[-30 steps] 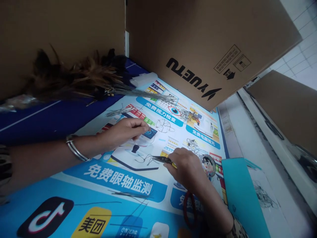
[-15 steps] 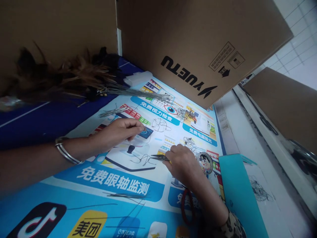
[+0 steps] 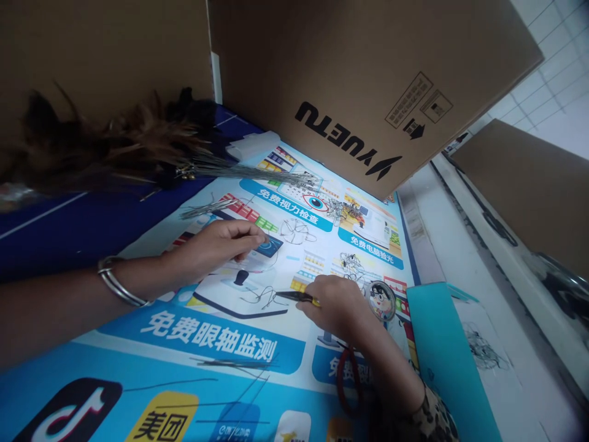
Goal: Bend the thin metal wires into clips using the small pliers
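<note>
My left hand (image 3: 230, 242) hovers over the printed sheet with thumb and fingertips pinched together; what they hold, if anything, is too thin to make out. To its right, my right hand (image 3: 334, 301) is closed around needle-nose pliers (image 3: 292, 296), whose dark jaws point left and look nearly closed. Just beyond the jaw tips is a thin bent wire (image 3: 262, 296); whether they touch it I cannot tell. Above lies a wire shape of several loops (image 3: 297, 230). A tangle of wire (image 3: 352, 264) sits behind my right hand.
Bundled straight wires (image 3: 257, 175) and brown feathers (image 3: 115, 141) lie at the back left. Loose wires (image 3: 234, 364) are in front. Red-handled scissors (image 3: 348, 383) and a round clear roll (image 3: 381, 301) flank my right forearm. A teal box (image 3: 448, 344) stands right; a cardboard box (image 3: 368, 61) walls the back.
The pliers' jaws looked slightly apart and now appear closer together. My right hand has turned a little and shifted slightly. My left hand keeps its pinch.
</note>
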Available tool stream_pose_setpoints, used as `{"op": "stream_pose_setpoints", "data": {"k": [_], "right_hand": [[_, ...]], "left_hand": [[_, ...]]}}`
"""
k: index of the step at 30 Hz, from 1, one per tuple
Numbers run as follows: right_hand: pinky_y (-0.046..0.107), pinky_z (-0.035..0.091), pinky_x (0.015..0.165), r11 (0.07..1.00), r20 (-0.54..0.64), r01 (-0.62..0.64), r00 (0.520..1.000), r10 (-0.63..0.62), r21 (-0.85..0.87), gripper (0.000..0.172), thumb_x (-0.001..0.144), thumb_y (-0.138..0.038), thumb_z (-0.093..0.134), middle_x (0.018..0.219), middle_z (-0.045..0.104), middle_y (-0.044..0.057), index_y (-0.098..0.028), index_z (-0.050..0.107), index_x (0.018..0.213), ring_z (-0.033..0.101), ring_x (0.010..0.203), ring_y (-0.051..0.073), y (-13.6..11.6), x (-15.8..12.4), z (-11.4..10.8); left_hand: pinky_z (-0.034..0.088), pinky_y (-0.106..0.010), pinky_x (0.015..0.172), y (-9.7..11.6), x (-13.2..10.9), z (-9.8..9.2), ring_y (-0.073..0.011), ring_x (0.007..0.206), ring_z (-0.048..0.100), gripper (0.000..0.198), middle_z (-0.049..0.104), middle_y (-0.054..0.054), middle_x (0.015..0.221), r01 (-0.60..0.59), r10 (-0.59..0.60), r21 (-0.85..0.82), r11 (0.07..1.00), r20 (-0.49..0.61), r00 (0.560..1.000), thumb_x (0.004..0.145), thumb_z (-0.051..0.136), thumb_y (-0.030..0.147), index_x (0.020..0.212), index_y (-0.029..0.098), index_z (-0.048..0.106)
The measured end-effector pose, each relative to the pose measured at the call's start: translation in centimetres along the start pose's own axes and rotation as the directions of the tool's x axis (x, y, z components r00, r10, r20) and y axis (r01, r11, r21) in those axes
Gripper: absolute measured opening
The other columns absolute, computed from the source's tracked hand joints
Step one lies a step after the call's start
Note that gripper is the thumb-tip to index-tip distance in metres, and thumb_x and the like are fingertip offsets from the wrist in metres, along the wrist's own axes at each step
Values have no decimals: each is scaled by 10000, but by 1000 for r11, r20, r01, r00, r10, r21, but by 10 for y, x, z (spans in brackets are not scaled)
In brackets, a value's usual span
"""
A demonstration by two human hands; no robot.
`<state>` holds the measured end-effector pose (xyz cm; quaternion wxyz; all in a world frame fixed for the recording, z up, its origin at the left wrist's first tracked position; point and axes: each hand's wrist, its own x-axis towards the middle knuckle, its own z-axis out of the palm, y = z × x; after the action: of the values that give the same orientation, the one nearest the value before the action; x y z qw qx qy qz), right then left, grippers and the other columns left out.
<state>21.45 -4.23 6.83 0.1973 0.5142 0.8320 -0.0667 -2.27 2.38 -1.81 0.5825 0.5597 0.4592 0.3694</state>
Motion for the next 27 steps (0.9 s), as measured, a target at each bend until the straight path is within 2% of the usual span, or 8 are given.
{"op": "stream_pose_setpoints", "data": {"k": [4, 14, 20, 27], "right_hand": [[283, 450, 670, 1000, 63, 20, 998, -21, 14, 355, 939, -482, 465, 998, 723, 49, -229, 707, 1001, 660, 865, 213, 3, 6, -4], [261, 423, 638, 997, 21, 77, 997, -77, 8, 331, 942, -446, 484, 983, 724, 45, -201, 705, 965, 651, 868, 197, 2, 9, 0], [256, 381, 622, 990, 73, 133, 988, -136, 47, 297, 915, -475, 536, 984, 722, 15, -239, 713, 946, 650, 864, 181, 12, 3, -1], [266, 364, 623, 995, 15, 90, 996, -90, 37, 319, 918, -506, 540, 965, 700, 29, -234, 704, 955, 634, 884, 198, 13, -6, -1]], "left_hand": [[317, -224, 523, 1, 1, 1, -108, 547, 408, 252, 478, 51, 559, -11, 11, 6, 1000, -10, 1000, 860, 612, 417, 812, 171, 641], [323, -198, 522, -4, 2, 0, -93, 551, 425, 243, 494, 56, 556, 1, -1, -5, 1000, -8, 1000, 877, 622, 417, 867, 177, 659], [312, -197, 515, -3, 1, 0, -88, 544, 430, 228, 501, 54, 563, -11, 11, 1, 1000, -4, 1000, 868, 621, 398, 849, 173, 655], [313, -201, 514, -1, 0, 1, -94, 548, 415, 231, 490, 56, 570, 2, -2, 17, 1000, -12, 1000, 857, 620, 404, 860, 176, 657]]}}
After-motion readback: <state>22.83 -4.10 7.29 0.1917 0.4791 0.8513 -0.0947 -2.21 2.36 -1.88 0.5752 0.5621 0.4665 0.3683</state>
